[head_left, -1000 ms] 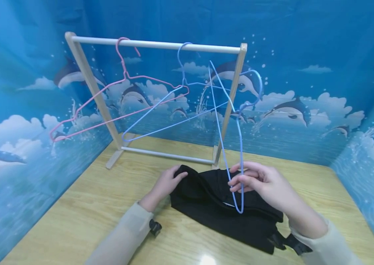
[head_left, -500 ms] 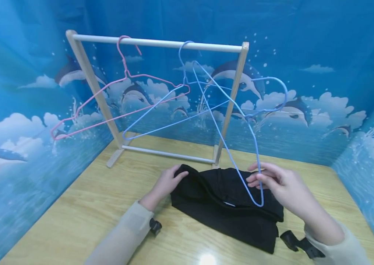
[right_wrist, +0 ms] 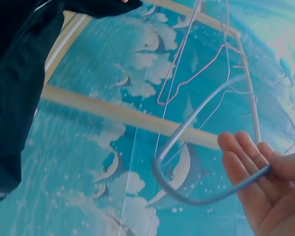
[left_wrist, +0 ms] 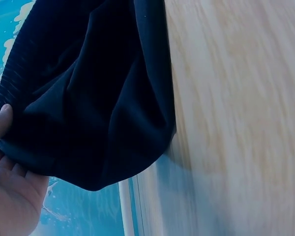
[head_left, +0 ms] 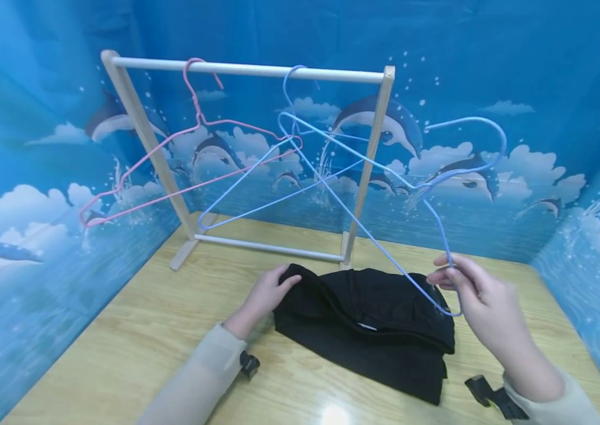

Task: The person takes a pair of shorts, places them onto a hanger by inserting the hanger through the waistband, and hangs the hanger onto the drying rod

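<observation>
A piece of black clothing (head_left: 364, 348) lies on the table with its upper opening facing up and a small white label inside. My left hand (head_left: 268, 295) pinches its left end between thumb and fingers; the left wrist view shows the thumb on top of a gathered, elastic-looking edge of the black cloth (left_wrist: 88, 108). In my right hand (head_left: 483, 301), thumb and fingers pinch a blue wire hanger (head_left: 355, 219) near one lower corner. The hanger is tilted, its hook toward the upper right, its lower corner overlapping the clothing's right end in the head view.
Behind the clothing stands a wooden rack with a white top bar (head_left: 249, 70). A pink hanger (head_left: 193, 189) and another blue hanger (head_left: 279, 200) hang from it. Blue dolphin-printed curtains (head_left: 491, 77) surround the wooden table (head_left: 119, 354).
My right hand has moved right with the blue hanger, which has tilted so that its hook swings out to the right. My left hand stays at the black clothing's left end.
</observation>
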Demonstrator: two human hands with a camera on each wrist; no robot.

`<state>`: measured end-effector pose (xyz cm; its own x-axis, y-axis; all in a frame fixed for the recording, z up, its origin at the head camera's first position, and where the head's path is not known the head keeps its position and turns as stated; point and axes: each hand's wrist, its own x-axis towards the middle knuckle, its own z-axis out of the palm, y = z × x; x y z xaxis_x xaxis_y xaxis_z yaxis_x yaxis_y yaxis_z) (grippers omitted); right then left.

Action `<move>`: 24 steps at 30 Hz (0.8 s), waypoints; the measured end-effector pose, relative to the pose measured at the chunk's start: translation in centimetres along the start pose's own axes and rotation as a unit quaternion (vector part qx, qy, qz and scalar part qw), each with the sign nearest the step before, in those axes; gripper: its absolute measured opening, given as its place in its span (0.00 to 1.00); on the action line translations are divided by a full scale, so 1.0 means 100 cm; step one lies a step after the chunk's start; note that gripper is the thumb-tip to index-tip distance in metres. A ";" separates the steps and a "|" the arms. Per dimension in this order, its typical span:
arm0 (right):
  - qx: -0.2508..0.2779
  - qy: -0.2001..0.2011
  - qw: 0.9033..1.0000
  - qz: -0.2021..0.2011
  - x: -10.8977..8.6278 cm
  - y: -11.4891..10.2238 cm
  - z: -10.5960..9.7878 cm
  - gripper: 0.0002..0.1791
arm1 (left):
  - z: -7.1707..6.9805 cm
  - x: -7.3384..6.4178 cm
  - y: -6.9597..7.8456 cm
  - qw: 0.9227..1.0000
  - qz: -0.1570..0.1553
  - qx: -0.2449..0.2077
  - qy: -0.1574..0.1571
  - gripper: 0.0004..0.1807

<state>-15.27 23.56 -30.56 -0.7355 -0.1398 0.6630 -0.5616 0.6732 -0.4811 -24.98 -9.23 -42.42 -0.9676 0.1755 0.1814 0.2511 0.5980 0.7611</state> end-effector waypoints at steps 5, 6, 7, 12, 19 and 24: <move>0.000 0.007 1.000 -0.002 -0.005 0.009 -0.002 0.08 | 0.000 0.000 0.000 1.000 0.008 0.003 0.005 0.28; 0.000 0.005 1.000 0.002 -0.007 0.011 -0.002 0.08 | 0.000 0.000 0.000 1.000 0.010 0.005 0.007 0.27; 0.003 0.003 1.000 0.003 -0.009 0.013 -0.002 0.08 | 0.000 0.000 0.000 1.000 0.012 0.006 0.010 0.27; -0.051 0.002 0.999 -0.016 -0.017 0.024 -0.003 0.08 | 0.000 0.000 0.000 1.000 0.018 0.012 0.016 0.27; -0.102 0.007 0.995 -0.004 -0.028 0.042 -0.009 0.06 | 0.000 0.000 0.000 1.000 0.012 0.011 0.014 0.28; -0.123 0.004 0.992 0.009 -0.032 0.051 -0.015 0.05 | -0.001 0.000 0.002 1.000 -0.001 0.012 0.006 0.30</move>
<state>-15.23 28.54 -34.28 -0.7408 -0.1220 0.6605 -0.4389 0.8324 -0.3385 -24.90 -9.20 -42.23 -0.9682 0.1650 0.1878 0.2499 0.6176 0.7458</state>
